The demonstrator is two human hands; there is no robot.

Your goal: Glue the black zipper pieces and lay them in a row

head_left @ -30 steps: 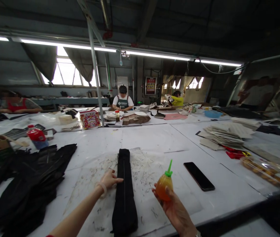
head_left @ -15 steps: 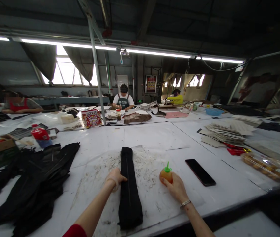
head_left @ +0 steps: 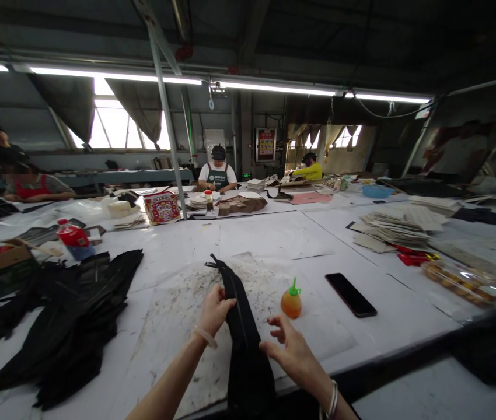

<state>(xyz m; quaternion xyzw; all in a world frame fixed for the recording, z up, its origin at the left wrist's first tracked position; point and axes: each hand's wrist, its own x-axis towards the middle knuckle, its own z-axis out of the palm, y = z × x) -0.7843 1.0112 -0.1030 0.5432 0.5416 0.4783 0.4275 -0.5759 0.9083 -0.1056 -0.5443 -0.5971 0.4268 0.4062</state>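
Where it lies on the scuffed white worktop [head_left: 274, 239], the black fabric strip [head_left: 248, 361] is long, narrow and matte, its far tip rumpled. Its long axis runs from the near edge away from the person, leaning slightly left. The left hand [head_left: 213, 309] pinches its left edge in a clenched grip; the right hand [head_left: 289, 353] hovers just beside it, grip released, fingers spread, near an orange bottle [head_left: 290, 303].

You are in a factory workshop. A long white worktable [head_left: 265, 233] stretches well beyond your hands. A heap of black fabric pieces [head_left: 68, 315] lies left of your left hand [head_left: 213, 309], and stacked cut sheets [head_left: 394, 230] lie beyond your right hand [head_left: 289, 353]. A person in an apron [head_left: 218, 175] sits far opposite under tube lights [head_left: 274, 88].
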